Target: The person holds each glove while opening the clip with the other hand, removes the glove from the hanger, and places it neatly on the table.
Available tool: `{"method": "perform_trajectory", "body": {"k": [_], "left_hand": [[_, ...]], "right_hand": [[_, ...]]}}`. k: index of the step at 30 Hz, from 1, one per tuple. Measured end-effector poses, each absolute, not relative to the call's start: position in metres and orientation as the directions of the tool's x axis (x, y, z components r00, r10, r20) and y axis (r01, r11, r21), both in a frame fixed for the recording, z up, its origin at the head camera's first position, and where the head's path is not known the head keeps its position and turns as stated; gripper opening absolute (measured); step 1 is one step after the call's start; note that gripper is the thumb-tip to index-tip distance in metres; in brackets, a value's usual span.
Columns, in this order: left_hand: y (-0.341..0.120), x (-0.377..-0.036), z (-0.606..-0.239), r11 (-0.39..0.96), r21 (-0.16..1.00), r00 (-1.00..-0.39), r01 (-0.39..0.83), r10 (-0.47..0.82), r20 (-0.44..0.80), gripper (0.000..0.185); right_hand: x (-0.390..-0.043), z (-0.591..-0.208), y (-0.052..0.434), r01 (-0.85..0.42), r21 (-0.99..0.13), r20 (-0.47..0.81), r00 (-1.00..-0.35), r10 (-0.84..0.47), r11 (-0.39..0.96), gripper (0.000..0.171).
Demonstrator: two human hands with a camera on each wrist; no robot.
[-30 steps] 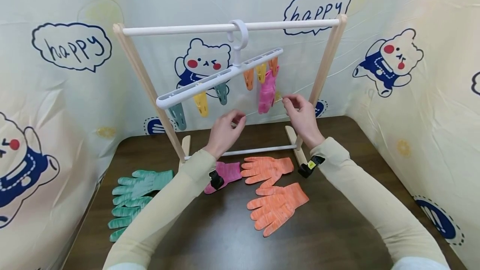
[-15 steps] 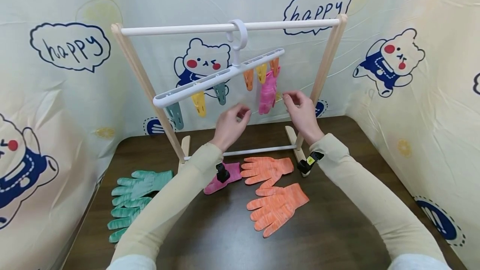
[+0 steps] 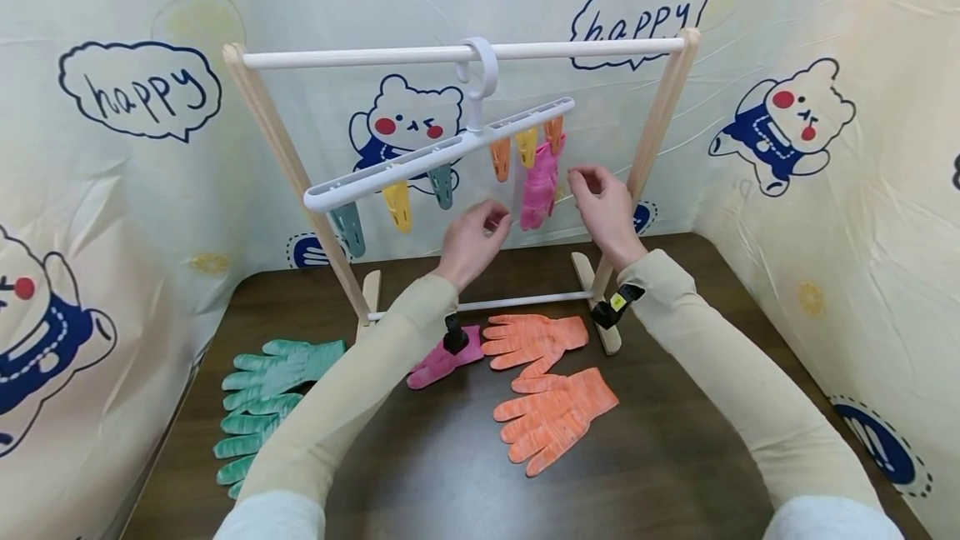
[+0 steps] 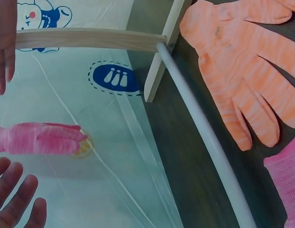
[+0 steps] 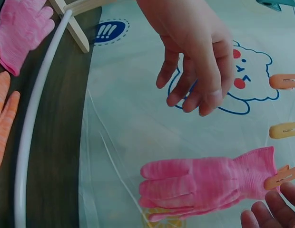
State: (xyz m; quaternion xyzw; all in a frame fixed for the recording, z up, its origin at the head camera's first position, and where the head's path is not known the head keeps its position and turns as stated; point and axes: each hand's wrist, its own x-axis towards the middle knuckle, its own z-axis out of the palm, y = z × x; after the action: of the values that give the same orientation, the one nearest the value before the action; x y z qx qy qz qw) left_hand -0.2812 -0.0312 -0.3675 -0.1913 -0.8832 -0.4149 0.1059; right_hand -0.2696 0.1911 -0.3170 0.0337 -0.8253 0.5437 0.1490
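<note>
Hands flanked the pink glove [image 3: 542, 183] that hung, cuff up and fingers down, from an orange clip [image 3: 553, 131] at the right end of the white clip hanger [image 3: 438, 158]. The left hand [image 3: 476, 233] was just to the left of the glove and a little below it, fingers loosely curled and holding nothing. The right hand [image 3: 602, 201] was just to the right, fingers likewise relaxed and slightly bent, none touching the fabric; the right wrist view showed a clear gap between both hands and the glove. The hanger's hook [image 3: 480, 67] sat on the white top rail [image 3: 461, 53] of the wooden rack [image 3: 279, 138], and the hanger tilted, left end low. To do this step well, in my judgement, the hands should have drawn back slowly and level, since a knock to the tilted hanger could swing it or slip the cuff out of the clip; the cuff appeared caught only at its edge, so a check of the bite was advisable. No container was in view; the hanger served as the holder, carrying one glove, with its other clips (orange, yellow, teal) unoccupied. On the dark table [image 3: 420, 473] lay a second pink glove [image 3: 442, 361] beneath the left forearm, two orange gloves [image 3: 551, 415] near the rack's lower bar, and a pair of green gloves [image 3: 262, 398] well apart to the left.
</note>
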Motion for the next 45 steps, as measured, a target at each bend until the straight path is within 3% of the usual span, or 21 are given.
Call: {"method": "perform_trajectory", "body": {"k": [13, 20, 29, 45], "left_hand": [[-0.008, -0.299, -0.36, 0.563, 0.726, -0.918, 0.395, 0.272, 0.289, 0.026], [-0.004, -0.307, -0.359, 0.528, 0.787, -0.947, 0.319, 0.211, 0.243, 0.029], [0.003, -0.31, -0.353, 0.474, 0.837, -0.961, 0.273, 0.173, 0.216, 0.035], [0.013, -0.313, -0.349, 0.405, 0.867, -0.956, 0.291, 0.155, 0.248, 0.034]], "right_hand": [[-0.294, -0.304, 0.195, -0.186, -0.89, 0.268, -0.952, 0.149, 0.416, 0.048], [-0.302, -0.296, 0.187, -0.157, -0.907, 0.226, -0.965, 0.137, 0.39, 0.048], [-0.307, -0.287, 0.18, -0.12, -0.901, 0.17, -0.982, 0.085, 0.418, 0.066], [-0.307, -0.286, 0.185, -0.166, -0.907, 0.199, -0.979, 0.048, 0.386, 0.053]]}}
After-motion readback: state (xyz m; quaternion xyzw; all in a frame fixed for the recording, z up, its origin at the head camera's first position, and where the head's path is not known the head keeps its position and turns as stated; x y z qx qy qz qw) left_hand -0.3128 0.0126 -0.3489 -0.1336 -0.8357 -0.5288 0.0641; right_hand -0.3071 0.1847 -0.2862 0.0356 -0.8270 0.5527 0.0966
